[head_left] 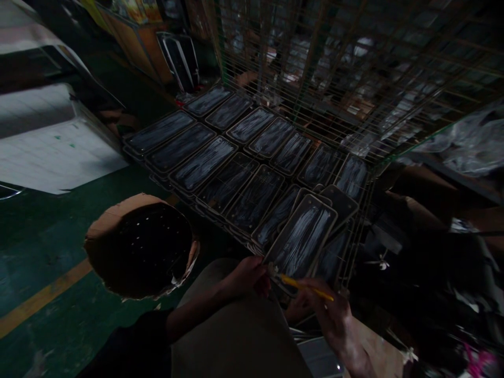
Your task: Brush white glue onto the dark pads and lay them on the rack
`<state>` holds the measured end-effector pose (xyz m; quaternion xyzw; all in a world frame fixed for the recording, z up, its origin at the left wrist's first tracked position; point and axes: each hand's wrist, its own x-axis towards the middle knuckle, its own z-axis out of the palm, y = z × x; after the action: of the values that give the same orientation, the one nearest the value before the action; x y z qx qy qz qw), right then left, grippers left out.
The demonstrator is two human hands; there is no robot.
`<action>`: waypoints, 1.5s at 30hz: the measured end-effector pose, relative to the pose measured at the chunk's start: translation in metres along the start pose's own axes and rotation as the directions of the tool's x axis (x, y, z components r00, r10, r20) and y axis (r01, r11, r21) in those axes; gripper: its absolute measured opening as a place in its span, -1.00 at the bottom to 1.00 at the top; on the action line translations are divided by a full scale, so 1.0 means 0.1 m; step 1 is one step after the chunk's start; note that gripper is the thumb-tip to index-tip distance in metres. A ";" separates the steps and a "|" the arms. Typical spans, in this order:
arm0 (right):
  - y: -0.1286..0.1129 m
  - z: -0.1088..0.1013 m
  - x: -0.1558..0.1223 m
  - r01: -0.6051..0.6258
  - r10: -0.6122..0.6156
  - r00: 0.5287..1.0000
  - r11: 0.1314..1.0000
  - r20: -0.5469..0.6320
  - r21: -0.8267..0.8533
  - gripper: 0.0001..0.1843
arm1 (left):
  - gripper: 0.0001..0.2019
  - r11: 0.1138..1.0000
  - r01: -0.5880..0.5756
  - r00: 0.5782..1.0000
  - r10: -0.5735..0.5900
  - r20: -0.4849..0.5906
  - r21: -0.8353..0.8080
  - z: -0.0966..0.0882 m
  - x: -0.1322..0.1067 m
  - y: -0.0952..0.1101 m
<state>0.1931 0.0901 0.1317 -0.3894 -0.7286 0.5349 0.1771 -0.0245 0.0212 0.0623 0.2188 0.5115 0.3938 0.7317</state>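
Yellow stick in the right hand, streaky panel right up front
So the right hand point(333, 312) has its grip closed around a thin yellow stick point(307, 286), which slants toward the near left corner of a dark panel with pale streaks point(302, 239). The left hand point(248, 275) is at that same corner with fingers curled in; too dark to tell if that grip is actually pinching the panel or just touching it. The panel sits tilted over a few others at the near right end of the spread, including a darker panel point(342, 202) poking out behind it. More streaked panels point(202, 163) lie in rows beyond, with wire mesh point(334, 73) along the back. A round bin point(112, 220) stands left on the green floor point(35, 262).
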 end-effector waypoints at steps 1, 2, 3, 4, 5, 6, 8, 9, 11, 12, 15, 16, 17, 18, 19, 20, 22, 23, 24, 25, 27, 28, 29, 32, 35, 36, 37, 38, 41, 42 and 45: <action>0.02 -0.01 0.07 -0.006 0.007 1.000 1.000 -0.030 0.027 -0.75 | -0.61 1.000 -0.009 1.000 0.009 -0.010 0.017 0.00 -0.01 0.00; 0.06 -0.04 0.16 -0.011 0.015 0.998 0.999 -0.066 0.049 -0.75 | -0.62 0.999 -0.012 1.000 0.013 -0.022 0.040 -0.01 -0.01 0.01; 0.10 -0.07 0.26 -0.016 0.024 0.994 0.998 -0.108 0.068 -0.74 | -0.63 0.998 -0.011 0.999 0.013 -0.035 0.067 -0.01 -0.01 0.01; 0.15 -0.11 0.38 -0.019 0.032 0.987 0.996 -0.155 0.086 -0.73 | -0.64 0.995 -0.007 0.999 0.012 -0.044 0.095 -0.01 -0.02 0.01; 0.21 -0.16 0.50 -0.019 0.038 0.980 0.995 -0.196 0.100 -0.71 | -0.65 0.993 -0.005 0.999 0.011 -0.047 0.120 -0.02 -0.02 0.01; 0.26 -0.21 0.62 -0.012 0.037 0.972 0.994 -0.234 0.106 -0.70 | -0.66 0.990 -0.008 0.999 0.015 -0.048 0.139 -0.02 -0.02 0.01; 0.37 -0.33 0.85 0.017 0.012 0.949 0.996 -0.314 0.091 -0.69 | -0.67 0.987 -0.024 0.998 0.032 -0.049 0.160 -0.03 -0.01 0.01; 0.41 -0.39 0.95 0.033 -0.007 0.934 0.997 -0.357 0.065 -0.68 | -0.67 0.985 -0.032 0.998 0.041 -0.051 0.167 -0.03 -0.01 0.01; 0.49 -0.51 1.15 0.055 -0.051 0.892 0.998 -0.448 -0.003 -0.67 | -0.69 0.982 -0.038 0.998 0.048 -0.050 0.182 -0.04 0.00 0.00; 0.52 -0.56 1.23 0.064 -0.071 0.869 0.997 -0.489 -0.030 -0.66 | -0.69 0.981 -0.041 0.998 0.050 -0.047 0.190 -0.04 0.01 0.00; 0.55 -0.65 1.40 0.094 -0.125 0.810 0.992 -0.573 -0.084 -0.64 | -0.71 0.980 -0.042 0.997 0.052 -0.049 0.194 -0.04 0.01 -0.01; 0.54 -0.66 1.42 0.107 -0.146 0.792 0.989 -0.593 -0.101 -0.64 | -0.71 0.981 -0.039 0.997 0.050 -0.051 0.189 -0.04 0.01 -0.01; 0.52 -0.64 1.43 0.118 -0.168 0.776 0.985 -0.608 -0.122 -0.65 | -0.71 0.982 -0.032 0.998 0.042 -0.051 0.184 -0.04 0.01 -0.01; 0.50 -0.62 1.41 0.126 -0.192 0.764 0.981 -0.616 -0.149 -0.66 | -0.70 0.984 -0.024 0.998 0.034 -0.051 0.179 -0.04 0.01 0.00; 0.47 -0.58 1.39 0.131 -0.210 0.762 0.976 -0.613 -0.173 -0.67 | -0.70 0.984 -0.019 0.998 0.028 -0.049 0.176 -0.04 0.01 0.00; 0.46 -0.54 1.37 0.133 -0.224 0.772 0.972 -0.595 -0.193 -0.68 | -0.70 0.984 -0.015 0.999 0.024 -0.049 0.175 -0.04 0.01 0.00; 0.45 -0.48 1.34 0.128 -0.227 0.810 0.968 -0.540 -0.216 -0.69 | -0.69 0.984 -0.010 0.998 0.020 -0.056 0.179 -0.04 0.01 0.00; 0.47 -0.46 1.35 0.124 -0.222 0.822 0.969 -0.524 -0.215 -0.69 | -0.68 0.983 -0.010 0.998 0.021 -0.061 0.181 -0.04 0.02 0.00; 0.50 -0.46 1.37 0.122 -0.218 0.823 0.970 -0.525 -0.212 -0.68 | -0.68 0.983 -0.014 0.997 0.027 -0.067 0.182 -0.04 0.03 -0.01; 0.53 -0.47 1.41 0.123 -0.220 0.812 0.970 -0.541 -0.210 -0.67 | -0.67 0.983 -0.020 0.997 0.034 -0.073 0.183 -0.04 0.04 -0.01; 0.61 -0.51 1.47 0.130 -0.234 0.774 0.968 -0.588 -0.214 -0.65 | -0.65 0.984 -0.025 0.996 0.040 -0.084 0.174 -0.04 0.05 -0.03; 0.65 -0.55 1.50 0.133 -0.242 0.761 0.966 -0.602 -0.221 -0.64 | -0.64 0.986 -0.022 0.995 0.037 -0.091 0.164 -0.03 0.05 -0.03; 0.68 -0.58 1.51 0.130 -0.249 0.757 0.963 -0.604 -0.235 -0.64 | -0.63 0.988 -0.018 0.995 0.033 -0.096 0.151 -0.02 0.05 -0.03; 0.74 -0.65 1.44 0.098 -0.267 0.776 0.946 -0.571 -0.309 -0.63 | -0.63 0.994 -0.017 0.995 0.027 -0.098 0.105 0.00 0.03 -0.02; 0.76 -0.68 1.27 0.071 -0.315 0.798 0.896 -0.515 -0.438 -0.64 | -0.62 0.997 -0.023 0.995 0.030 -0.099 0.069 0.02 0.02 0.00; 0.76 -0.67 1.20 0.064 -0.336 0.799 0.872 -0.498 -0.485 -0.66 | -0.61 0.998 -0.023 0.994 0.030 -0.101 0.060 0.02 0.02 0.00; 0.75 -0.65 1.13 0.059 -0.356 0.800 0.848 -0.482 -0.527 -0.68 | -0.61 0.998 -0.024 0.994 0.029 -0.103 0.054 0.03 0.02 0.00; 0.74 -0.63 1.06 0.059 -0.371 0.805 0.827 -0.464 -0.559 -0.70 | -0.60 0.999 -0.026 0.994 0.030 -0.102 0.046 0.03 0.02 0.00; 0.68 -0.48 0.81 0.089 -0.383 0.839 0.798 -0.387 -0.596 -0.73 | -0.58 1.000 -0.027 0.996 0.028 -0.086 0.015 0.05 0.02 -0.01; 0.66 -0.42 0.72 0.101 -0.380 0.851 0.796 -0.363 -0.597 -0.74 | -0.58 1.000 -0.026 0.996 0.027 -0.081 0.010 0.05 0.02 0.00; 0.57 -0.23 0.43 0.108 -0.355 0.878 0.802 -0.323 -0.587 -0.74 | -0.59 1.000 -0.021 0.997 0.022 -0.073 0.012 0.05 0.01 0.00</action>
<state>0.2031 0.1441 0.0814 -0.4342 -0.8392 0.1794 0.2740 -0.0196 0.0223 0.0640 0.2139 0.5379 0.4064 0.7069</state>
